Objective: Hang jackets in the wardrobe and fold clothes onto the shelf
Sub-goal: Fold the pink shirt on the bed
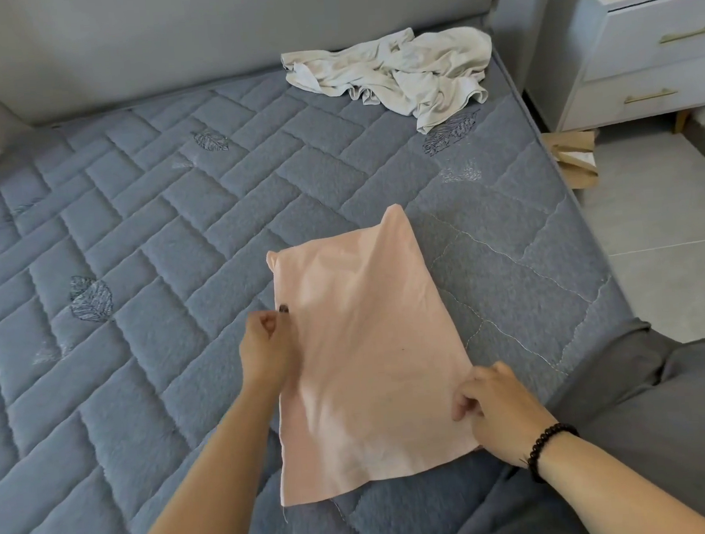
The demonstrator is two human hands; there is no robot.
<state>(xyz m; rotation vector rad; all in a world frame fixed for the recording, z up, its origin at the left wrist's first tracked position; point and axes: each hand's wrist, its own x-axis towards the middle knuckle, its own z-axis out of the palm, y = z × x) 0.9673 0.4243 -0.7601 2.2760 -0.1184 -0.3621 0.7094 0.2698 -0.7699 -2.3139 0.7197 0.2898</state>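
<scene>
Pale pink cotton garment (360, 349), half folded, lies on the grey quilted mattress (134, 239).
Its long axis runs away from the person; left hand (265, 346) pinches its left edge, right hand (491, 411) pinches its near right edge, equally close. Crumpled white garment (392, 74) lies well beyond it.

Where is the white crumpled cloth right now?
The white cloth lies on the far right of the bed, against the headboard, near the nightstand.
</scene>
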